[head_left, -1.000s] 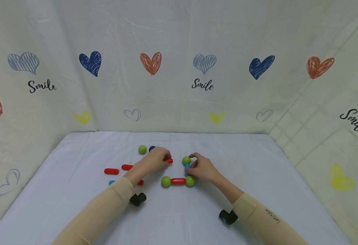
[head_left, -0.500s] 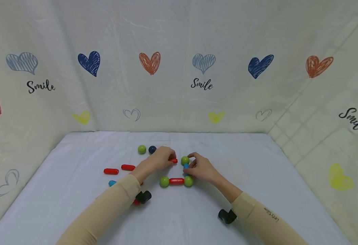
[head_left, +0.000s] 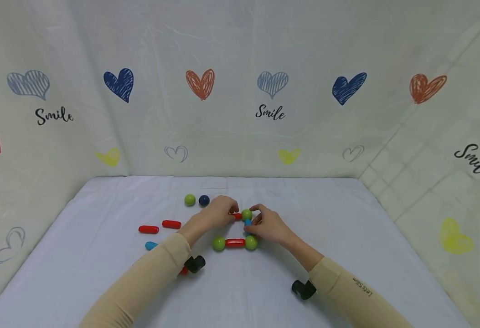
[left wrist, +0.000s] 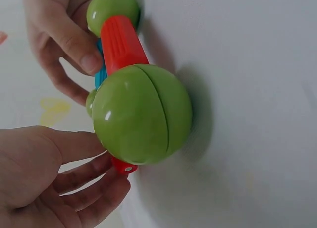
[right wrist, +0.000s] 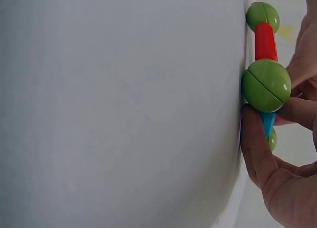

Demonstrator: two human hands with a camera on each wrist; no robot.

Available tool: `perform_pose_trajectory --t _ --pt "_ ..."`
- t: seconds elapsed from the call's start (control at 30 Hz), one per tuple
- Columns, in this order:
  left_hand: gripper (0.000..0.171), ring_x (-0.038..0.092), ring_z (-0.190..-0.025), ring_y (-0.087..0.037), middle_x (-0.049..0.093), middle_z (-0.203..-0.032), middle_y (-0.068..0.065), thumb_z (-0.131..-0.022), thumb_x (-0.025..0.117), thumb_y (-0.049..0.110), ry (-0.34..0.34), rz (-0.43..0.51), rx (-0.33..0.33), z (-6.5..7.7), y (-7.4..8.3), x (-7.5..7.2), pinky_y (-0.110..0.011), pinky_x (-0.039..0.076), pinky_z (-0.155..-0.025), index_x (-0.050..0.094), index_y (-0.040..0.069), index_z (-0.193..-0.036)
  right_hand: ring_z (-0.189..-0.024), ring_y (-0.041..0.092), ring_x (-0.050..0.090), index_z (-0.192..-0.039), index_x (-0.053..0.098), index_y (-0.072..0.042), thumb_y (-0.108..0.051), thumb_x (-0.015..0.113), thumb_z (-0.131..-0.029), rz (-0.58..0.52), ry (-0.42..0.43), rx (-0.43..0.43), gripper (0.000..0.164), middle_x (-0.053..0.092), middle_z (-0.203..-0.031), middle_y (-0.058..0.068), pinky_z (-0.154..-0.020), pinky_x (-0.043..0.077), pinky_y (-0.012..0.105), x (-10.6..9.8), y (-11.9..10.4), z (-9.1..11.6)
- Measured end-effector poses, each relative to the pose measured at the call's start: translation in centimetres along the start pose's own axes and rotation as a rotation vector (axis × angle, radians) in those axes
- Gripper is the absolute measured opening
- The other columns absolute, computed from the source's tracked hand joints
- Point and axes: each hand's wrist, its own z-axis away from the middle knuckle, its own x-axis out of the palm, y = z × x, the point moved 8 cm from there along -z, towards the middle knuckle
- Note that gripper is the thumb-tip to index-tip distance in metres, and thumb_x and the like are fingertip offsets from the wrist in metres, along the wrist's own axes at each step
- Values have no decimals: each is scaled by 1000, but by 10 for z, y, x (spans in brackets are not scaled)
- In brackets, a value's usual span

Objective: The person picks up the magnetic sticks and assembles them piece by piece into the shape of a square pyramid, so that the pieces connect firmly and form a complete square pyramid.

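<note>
From the head view, my left hand pinched a held red rod, its right end at the left side of the far green ball; I could not tell whether the two had joined. My right hand pinched the blue rod, which ran from that ball to the near right green ball, one finger bent close to the far ball; I judged this grip was to stop the frame sliding when the rod pressed in. The near red rod linked the near right ball to the near left green ball, all lying on the counter; off to the left lay a loose green ball, a dark blue ball, two loose red rods and a blue piece, probably spread there to leave room for both hands.

In the left wrist view, the near left ball covered much of the held red rod; its free end poked out between my thumb and curled fingers, held low, presumably to match the ball's height.

In the right wrist view, my fingers closed round the blue rod just beside the near right ball, apparently bracing that corner.
</note>
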Motion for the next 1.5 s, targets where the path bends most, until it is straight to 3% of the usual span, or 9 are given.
perform_pose_trajectory --t 0.2,0.4,0.63,0.83,0.93,1.17,1.3,1.5 --pt "20 62 -98 -22 70 -107 -8 -95 73 6 26 26 -10 6 -6 -7 -36 54 -90 72 3 -115 -73 18 61 -136 53 -3 -20 82 -89 6 6 5 57 64 -87 4 -69 55 31 -1 0 0" --pt "18 61 -93 -21 68 -100 -5 -95 74 7 120 58 -53 13 -21 -24 -34 55 -86 72 3 -113 -74 18 62 -135 53 -2 -21 81 -89 11 2 23 57 65 -89 4 -71 56 31 -2 -1 1" --pt "17 63 -97 -26 68 -106 -12 -95 71 5 283 66 -115 27 -49 -53 -38 55 -86 73 0 -111 -76 18 62 -135 53 -2 -21 81 -89 28 -1 47 57 64 -93 4 -73 56 30 -1 1 0" --pt "24 60 -108 -35 65 -118 -20 -96 68 8 375 96 -199 40 -79 -69 -47 50 -96 70 -3 -117 -77 18 62 -135 53 -2 -21 82 -89 29 3 47 58 64 -93 4 -72 57 30 -1 2 -1" --pt "29 58 -113 -38 62 -124 -24 -96 67 8 367 112 -233 41 -94 -69 -50 48 -99 67 -5 -122 -76 18 62 -135 53 -1 -21 82 -89 23 -2 47 58 64 -93 5 -72 57 30 0 2 0" --pt "38 57 -114 -39 59 -130 -26 -92 69 6 274 192 -299 42 -117 -60 -50 49 -98 64 -4 -129 -75 17 62 -133 53 -1 -21 83 -88 12 -3 38 57 64 -93 4 -72 56 31 0 3 0" --pt "37 59 -108 -36 61 -126 -23 -92 71 6 243 230 -328 42 -122 -57 -47 53 -93 65 -2 -128 -75 17 62 -133 52 -2 -21 83 -88 12 -2 33 57 64 -92 4 -71 56 30 0 3 -1" --pt "31 57 -97 -31 64 -114 -18 -91 70 1 251 230 -317 44 -123 -56 -41 54 -86 67 -4 -122 -76 17 62 -133 52 -2 -22 83 -88 21 0 33 58 64 -92 4 -71 56 30 0 3 -2"
